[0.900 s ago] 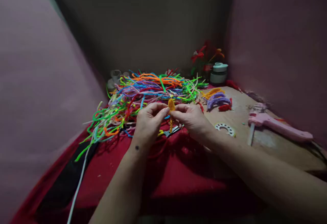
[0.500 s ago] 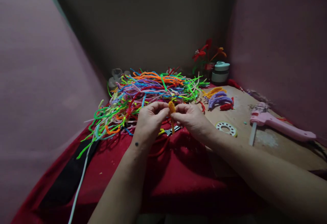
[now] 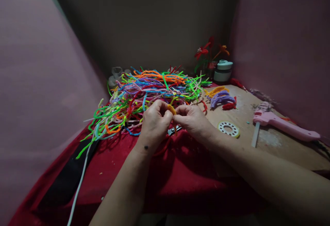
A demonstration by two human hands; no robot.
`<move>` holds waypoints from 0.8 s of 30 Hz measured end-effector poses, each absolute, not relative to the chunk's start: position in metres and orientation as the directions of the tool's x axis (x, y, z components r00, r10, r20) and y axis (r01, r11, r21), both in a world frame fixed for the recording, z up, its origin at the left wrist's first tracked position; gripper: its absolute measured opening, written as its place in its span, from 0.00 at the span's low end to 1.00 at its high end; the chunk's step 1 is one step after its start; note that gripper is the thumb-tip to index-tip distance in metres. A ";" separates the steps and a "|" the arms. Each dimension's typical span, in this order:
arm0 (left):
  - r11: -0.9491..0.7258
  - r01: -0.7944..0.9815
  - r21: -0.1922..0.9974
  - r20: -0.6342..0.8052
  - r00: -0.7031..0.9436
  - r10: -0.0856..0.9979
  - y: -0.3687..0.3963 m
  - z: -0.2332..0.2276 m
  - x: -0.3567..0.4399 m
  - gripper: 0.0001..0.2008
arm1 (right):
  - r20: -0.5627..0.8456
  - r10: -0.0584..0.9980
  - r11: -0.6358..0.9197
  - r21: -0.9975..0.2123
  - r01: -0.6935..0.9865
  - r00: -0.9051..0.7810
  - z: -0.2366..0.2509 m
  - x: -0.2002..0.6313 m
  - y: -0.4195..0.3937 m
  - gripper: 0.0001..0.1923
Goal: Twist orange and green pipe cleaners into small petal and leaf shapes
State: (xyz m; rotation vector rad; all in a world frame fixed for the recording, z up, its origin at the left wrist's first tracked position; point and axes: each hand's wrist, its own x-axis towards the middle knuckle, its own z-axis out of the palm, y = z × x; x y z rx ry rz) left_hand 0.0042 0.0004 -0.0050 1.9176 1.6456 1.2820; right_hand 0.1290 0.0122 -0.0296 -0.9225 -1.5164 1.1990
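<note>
Between my two hands is an orange-yellow pipe cleaner (image 3: 171, 109), its top bent over and a thin end hanging below. My left hand (image 3: 157, 119) is closed, thumb and fingers pinching it from the left. From the right, my right hand (image 3: 189, 117) pinches the same pipe cleaner, its fingertips close to the left ones. Part of the pipe cleaner is hidden by the fingers. Just below the hands lies a metal tool, perhaps scissors or pliers (image 3: 174, 130), partly covered. Behind them spreads a large heap of colourful pipe cleaners (image 3: 154, 85).
On the cardboard (image 3: 244, 157) at right are bent purple pipe cleaners (image 3: 221, 98), a white disc with holes (image 3: 229, 129) and a pink glue gun (image 3: 281, 124). A lidded container (image 3: 223, 72) and red pipe-cleaner flowers (image 3: 202, 51) stand behind. A white cable (image 3: 81, 181) crosses the red cloth (image 3: 185, 181).
The top of the orange-yellow pipe cleaner now leans left and shows less between the fingers. My left hand has turned and moved slightly right, covering more of the metal tool.
</note>
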 end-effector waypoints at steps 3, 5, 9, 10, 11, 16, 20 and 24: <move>-0.329 0.561 0.760 0.418 -0.034 0.908 0.000 -0.004 0.005 0.05 | 0.209 0.942 0.213 -0.977 -0.015 -0.263 -0.030 0.128 0.011 0.03; -0.319 0.510 0.799 0.385 -0.025 0.923 0.000 -0.003 0.005 0.06 | 0.182 0.945 0.177 -0.983 -0.043 -0.270 -0.030 0.127 0.011 0.03; -0.276 0.411 0.869 0.309 -0.015 0.951 0.001 -0.002 0.003 0.06 | 0.155 0.950 0.135 -0.987 -0.089 -0.273 -0.029 0.127 0.010 0.01; -0.268 0.385 0.883 0.296 -0.015 0.955 0.001 -0.002 0.002 0.06 | 0.157 0.947 0.130 -0.985 -0.110 -0.281 -0.029 0.127 0.010 0.02; -0.260 0.359 0.897 0.284 -0.015 0.959 0.001 -0.001 0.000 0.06 | 0.155 0.942 0.120 -0.984 -0.135 -0.297 -0.028 0.127 0.010 0.03; -0.218 0.171 0.961 0.216 0.028 0.976 0.001 0.002 -0.006 0.06 | 0.109 0.919 0.004 -0.963 -0.268 -0.379 -0.028 0.129 0.011 0.08; -0.154 0.033 0.988 0.151 0.074 0.986 0.000 0.004 -0.007 0.06 | 0.081 0.909 -0.058 -0.946 -0.318 -0.408 -0.031 0.130 0.016 0.10; -0.125 0.009 0.992 0.124 0.075 0.989 -0.001 0.005 -0.006 0.06 | 0.058 0.907 -0.094 -0.938 -0.335 -0.417 -0.033 0.130 0.018 0.11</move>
